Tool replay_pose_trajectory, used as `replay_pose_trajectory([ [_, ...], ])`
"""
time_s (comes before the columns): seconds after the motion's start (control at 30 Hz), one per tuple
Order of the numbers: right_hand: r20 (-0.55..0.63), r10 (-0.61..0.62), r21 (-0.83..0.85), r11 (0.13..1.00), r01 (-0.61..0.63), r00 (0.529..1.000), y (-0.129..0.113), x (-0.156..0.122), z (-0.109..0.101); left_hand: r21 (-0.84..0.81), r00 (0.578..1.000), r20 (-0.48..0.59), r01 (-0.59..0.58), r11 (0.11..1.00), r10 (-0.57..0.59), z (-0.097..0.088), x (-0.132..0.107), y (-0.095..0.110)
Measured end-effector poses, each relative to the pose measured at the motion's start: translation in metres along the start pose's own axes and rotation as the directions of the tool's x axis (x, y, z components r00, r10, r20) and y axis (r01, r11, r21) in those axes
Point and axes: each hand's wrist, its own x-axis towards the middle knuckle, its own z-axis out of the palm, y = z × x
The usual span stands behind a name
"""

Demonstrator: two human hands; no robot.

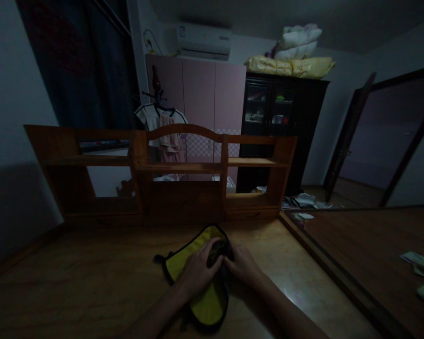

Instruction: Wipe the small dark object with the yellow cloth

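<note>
A yellow cloth with dark edging (209, 302) lies spread on the wooden desk (92, 278), a small dark loop at its left corner. Over its right half, both hands close round a dark, rounded, shiny object (216, 250); dim light hides what kind of thing it is. My left hand (197, 267) curls along its left side, thumb pressed near its lower edge. From the right, my right hand (240, 262) grips it with the fingers bent and the thumb against its lower right. The undersides of both hands are hidden.
A wooden shelf unit (179, 168) with open compartments stands along the desk's back edge. Behind it are a pink wardrobe (199, 94) and a black cabinet (305, 122). A raised wooden rim (334, 270) runs down the desk's right side. Pale papers (422, 263) lie farther right.
</note>
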Motion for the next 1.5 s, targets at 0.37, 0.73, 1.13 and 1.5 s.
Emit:
replay_pose_trajectory([
  [0.37,-0.060,0.004,-0.056,0.998,-0.007,0.998,0.000,0.001,-0.001,-0.002,1.000,-0.020,0.005,1.000,-0.005,0.002,0.001,-0.004],
  [0.73,-0.061,-0.079,-0.042,0.996,0.077,0.995,0.002,0.002,0.001,0.008,0.999,0.005,0.050,0.999,-0.050,0.000,0.002,-0.001],
  [1.13,-0.124,-0.087,0.094,0.991,0.099,0.988,-0.013,0.001,-0.003,-0.042,0.990,-0.097,0.095,0.995,-0.098,-0.004,0.006,-0.005],
  [1.5,-0.113,-0.076,0.062,0.995,0.084,0.991,-0.012,0.000,-0.006,-0.102,0.985,-0.117,0.117,0.988,-0.129,-0.003,0.007,-0.011],
])
